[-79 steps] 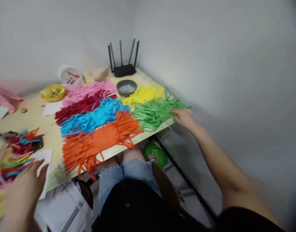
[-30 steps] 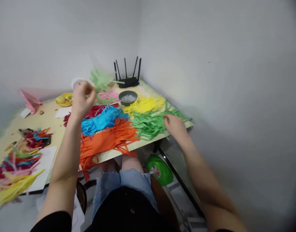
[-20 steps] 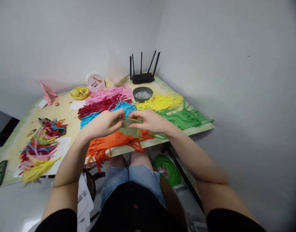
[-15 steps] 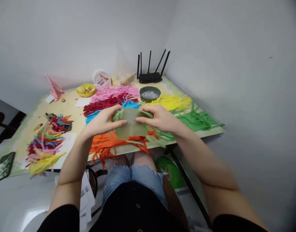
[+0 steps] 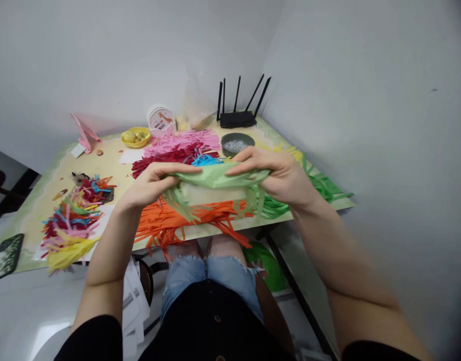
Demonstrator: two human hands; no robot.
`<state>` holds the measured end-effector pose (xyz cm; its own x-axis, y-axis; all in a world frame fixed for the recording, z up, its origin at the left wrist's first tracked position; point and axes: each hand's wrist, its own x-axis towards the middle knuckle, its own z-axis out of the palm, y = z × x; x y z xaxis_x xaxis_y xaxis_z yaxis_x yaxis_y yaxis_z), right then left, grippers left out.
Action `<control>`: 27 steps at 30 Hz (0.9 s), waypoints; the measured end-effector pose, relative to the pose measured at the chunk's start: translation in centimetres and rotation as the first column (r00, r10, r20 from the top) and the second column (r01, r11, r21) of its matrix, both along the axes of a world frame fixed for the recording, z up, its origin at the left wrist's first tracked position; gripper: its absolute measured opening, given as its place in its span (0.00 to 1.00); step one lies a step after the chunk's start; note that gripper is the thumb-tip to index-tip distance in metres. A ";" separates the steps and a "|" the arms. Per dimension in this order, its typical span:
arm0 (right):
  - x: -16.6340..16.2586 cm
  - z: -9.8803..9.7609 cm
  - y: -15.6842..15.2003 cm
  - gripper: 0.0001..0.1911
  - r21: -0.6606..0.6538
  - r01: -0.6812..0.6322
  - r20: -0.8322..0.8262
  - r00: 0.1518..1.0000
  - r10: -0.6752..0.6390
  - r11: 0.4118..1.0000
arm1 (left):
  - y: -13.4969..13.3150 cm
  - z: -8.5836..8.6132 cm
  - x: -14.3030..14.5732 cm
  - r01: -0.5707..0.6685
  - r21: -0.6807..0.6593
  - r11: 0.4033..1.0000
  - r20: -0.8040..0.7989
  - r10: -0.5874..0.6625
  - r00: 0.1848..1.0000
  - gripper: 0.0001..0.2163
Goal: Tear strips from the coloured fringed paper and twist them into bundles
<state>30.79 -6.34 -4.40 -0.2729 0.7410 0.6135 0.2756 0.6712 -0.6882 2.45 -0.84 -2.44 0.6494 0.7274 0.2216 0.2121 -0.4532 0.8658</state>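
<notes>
Pinching a thin, light green sheet with fringed ends point(image 5: 215, 176), we hold it drawn out between our two hands, in the air above the near edge of the cream, green-bordered desk point(image 5: 55, 175). Our left hand point(image 5: 148, 186) grips one end between thumb and fingers, and our right hand point(image 5: 279, 175) grips the other; neither lies spread. Narrow strips dangle from the sheet near both hands.

Just below it, we see an orange fringed sheet point(image 5: 193, 215), with some of its strips hanging over the desk edge. Behind our right hand and forearm lie a darker green fringed bundle point(image 5: 277, 206) and a yellow fringed bundle point(image 5: 290, 150), both partly hidden. Beyond our hands, a bright blue fringed bundle point(image 5: 207, 159), a dark red one point(image 5: 159, 156) and a pink one point(image 5: 189, 142) sit in rows.

Near the pink bundle we have a dark grey round bowl point(image 5: 224, 146) of clear material that we cannot make out, and behind that a black router with upright antennas point(image 5: 238, 119). Farther left stand a white tub with a printed label point(image 5: 161, 120) and a yellow bowl point(image 5: 136, 145) of roundish fruit. A multicoloured heap of strips point(image 5: 70, 223) lies left of our left forearm.
</notes>
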 end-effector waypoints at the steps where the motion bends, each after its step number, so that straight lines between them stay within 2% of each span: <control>1: 0.2 0.3 0.0 0.15 0.004 -0.028 0.021 0.999 0.028 1.000 | 0.0 0.2 -0.2 0.028 0.002 1.000 -0.003 -0.028 1.000 0.14; 7: 1.6 2.2 0.1 0.18 -0.068 -0.205 0.207 0.954 0.215 0.976 | -0.4 1.9 -1.0 0.197 0.091 0.976 0.012 -0.199 0.980 0.11; 11: 1.6 2.9 0.2 0.19 -0.102 -0.269 0.263 0.921 0.287 0.958 | -0.8 2.7 -0.1 0.070 0.064 0.995 0.017 -0.072 0.997 0.16; 15: 0.5 3.0 0.0 0.11 -0.058 -0.168 0.196 0.965 0.176 0.984 | -1.1 3.7 1.4 0.060 0.043 0.997 -0.243 -0.047 0.969 0.16; 17: 0.0 3.0 -0.2 0.11 -0.058 -0.074 0.134 0.988 0.081 0.996 | -1.3 4.2 1.8 0.065 0.060 0.996 -0.307 -0.044 0.951 0.17; 19: -0.4 3.1 -0.3 0.16 -0.092 0.018 0.091 0.996 -0.010 0.996 | -1.4 4.4 1.9 0.058 0.093 0.994 -0.302 -0.028 0.953 0.17; 21: -0.6 3.3 -0.4 0.19 -0.154 0.079 0.121 0.991 -0.061 0.985 | -1.5 4.5 1.9 0.048 0.112 0.993 -0.285 -0.014 0.958 0.15; 24: -0.7 3.5 -0.6 0.15 -0.241 0.119 0.240 0.969 -0.060 0.963 | -1.5 4.2 1.8 0.025 0.109 0.994 -0.278 0.006 0.960 0.14; 27: -0.9 3.5 -1.0 0.17 -0.259 0.116 0.240 0.969 -0.053 0.959 | -1.5 3.9 1.9 0.002 0.112 0.994 -0.276 0.030 0.961 0.14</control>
<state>29.88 -7.36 -0.89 -0.3111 0.8962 0.3164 0.4943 0.4369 -0.7515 4.32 -2.35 1.50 0.6865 0.7182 0.1136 0.4434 -0.5374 0.7173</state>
